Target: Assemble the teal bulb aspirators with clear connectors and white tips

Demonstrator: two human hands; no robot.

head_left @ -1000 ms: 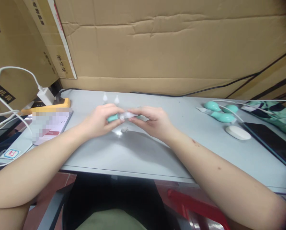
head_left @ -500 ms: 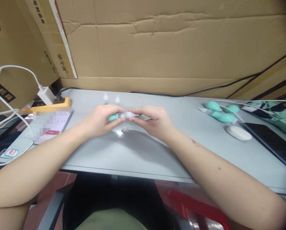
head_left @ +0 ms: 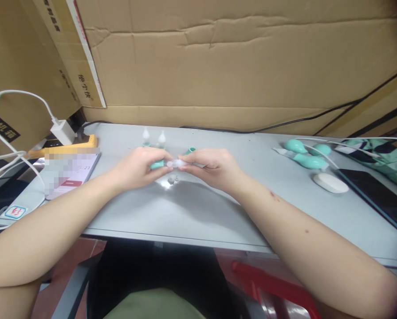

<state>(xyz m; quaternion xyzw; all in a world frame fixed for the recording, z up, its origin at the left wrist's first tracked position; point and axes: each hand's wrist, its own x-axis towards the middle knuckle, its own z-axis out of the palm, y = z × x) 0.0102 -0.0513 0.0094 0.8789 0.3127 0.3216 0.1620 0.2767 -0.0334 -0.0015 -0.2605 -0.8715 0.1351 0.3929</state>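
— Looking at the fingers first: what is being gripped?

— A small teal piece is being pinched in the closed fingers of the left hand, and a clear nozzle-like tip is being pinched in the closed fingers of the right hand. The two parts are being held end to end, touching, just above the grey table, at its middle.

— Is the joint being finished?

— It is being judged as under way, not done: the parts are meeting, but whether they are fully seated cannot be told, since the seam is being half hidden by fingertips.

— And what is being left around the hands?

— A tiny loose part is lying under the hands. Two small capped pieces are standing upright behind them, seemingly assembled already. Several teal bulbs are being kept well apart to the right, beside a white mouse; those look untouched.
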